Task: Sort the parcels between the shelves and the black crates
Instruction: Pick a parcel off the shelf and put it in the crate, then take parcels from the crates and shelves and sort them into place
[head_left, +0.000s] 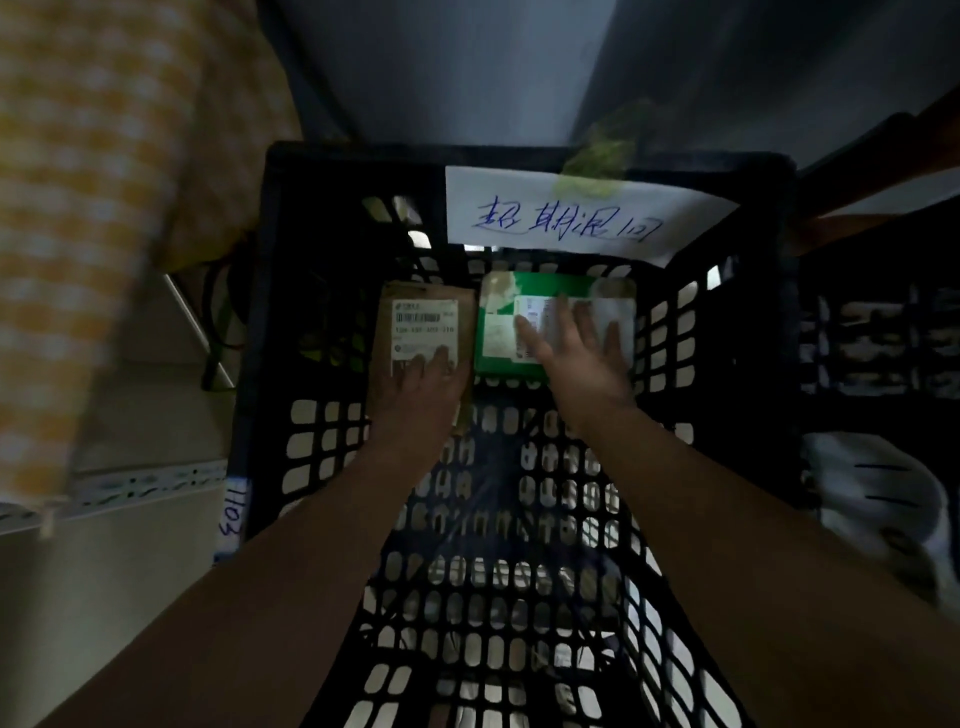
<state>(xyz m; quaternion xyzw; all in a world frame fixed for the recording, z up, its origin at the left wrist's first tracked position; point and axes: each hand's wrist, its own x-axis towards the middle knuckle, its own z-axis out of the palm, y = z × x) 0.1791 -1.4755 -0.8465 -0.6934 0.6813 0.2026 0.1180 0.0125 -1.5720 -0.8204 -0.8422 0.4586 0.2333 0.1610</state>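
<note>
Blurred right hand (576, 348) hides green parcel (550, 285) (partly).

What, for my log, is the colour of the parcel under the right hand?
The parcel is green; head view.

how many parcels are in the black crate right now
2. A brown parcel lies at the far end of the black crate under the left hand; a green parcel sits beside it under the right hand. The dark corner may hide more.

The head camera looks steeply down, close over the black crate (270, 322) beside a shelf (130, 488).
</note>
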